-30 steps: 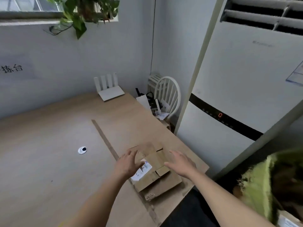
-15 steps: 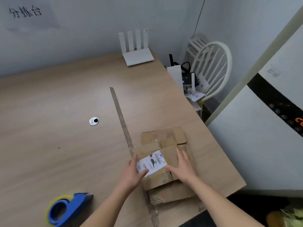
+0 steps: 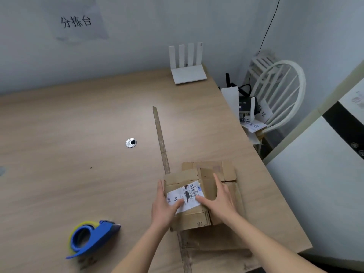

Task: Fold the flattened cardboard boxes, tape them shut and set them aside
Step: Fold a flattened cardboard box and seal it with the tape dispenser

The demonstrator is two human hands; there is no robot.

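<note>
Tape dispenser [image 3: 92, 238]: left of grip, on table [image 3: 59, 134], parked within reach for sealing.
Left hand [image 3: 164, 203]: fingers straight, pressing box's left side, thumb on label [image 3: 184, 196].
Box [image 3: 197, 200]: flattened, between both hands, atop more cardboard [image 3: 216, 239].
Right hand [image 3: 218, 201]: fingers straight, flat on box, steadying for folding.
</note>
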